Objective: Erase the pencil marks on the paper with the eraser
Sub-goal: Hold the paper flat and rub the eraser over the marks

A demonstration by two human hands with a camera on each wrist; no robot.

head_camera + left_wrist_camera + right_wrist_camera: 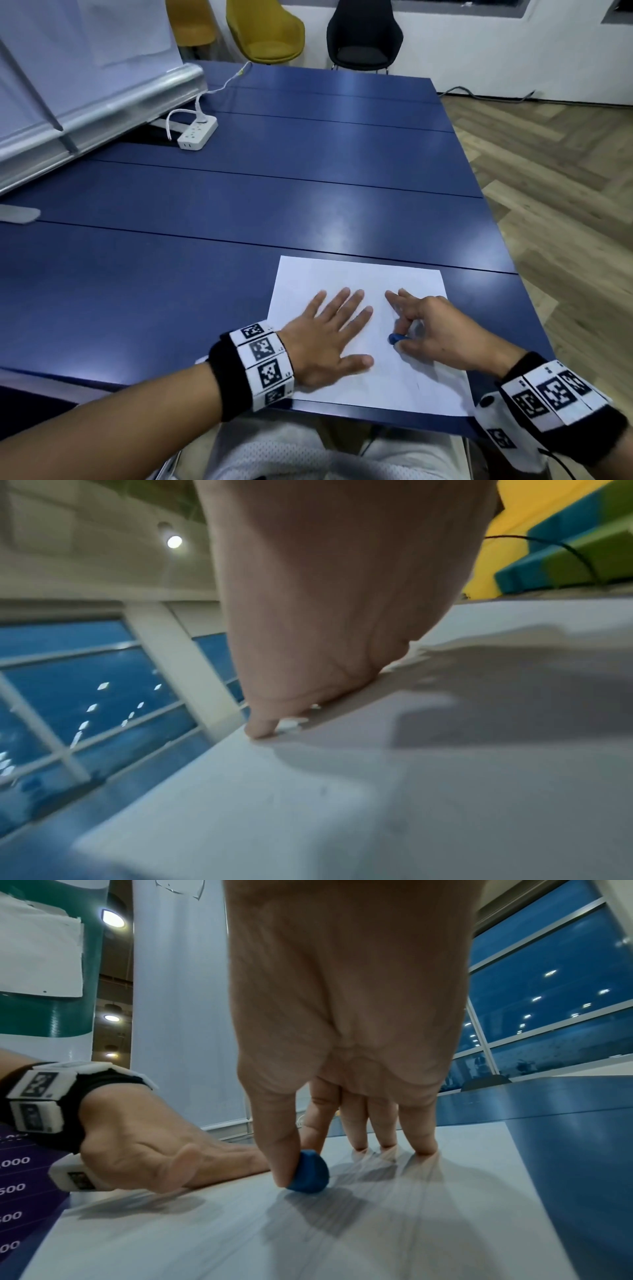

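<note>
A white sheet of paper (346,277) lies on the blue table (239,192) near its front right corner. My left hand (337,337) lies flat on the sheet with fingers spread, holding it down. My right hand (424,329) pinches a small blue eraser (397,338) between thumb and index finger and presses it onto the paper. In the right wrist view the eraser (310,1173) touches the sheet (342,1231) under the thumb, and the other fingertips (424,1146) rest on the paper. A faint short pencil mark (418,385) shows near the sheet's front edge.
A white power strip (198,133) with its cable sits at the table's far left, beside a rolled banner stand (102,99). Yellow (263,31) and black (363,34) chairs stand beyond the far edge. Wooden floor (555,164) lies to the right.
</note>
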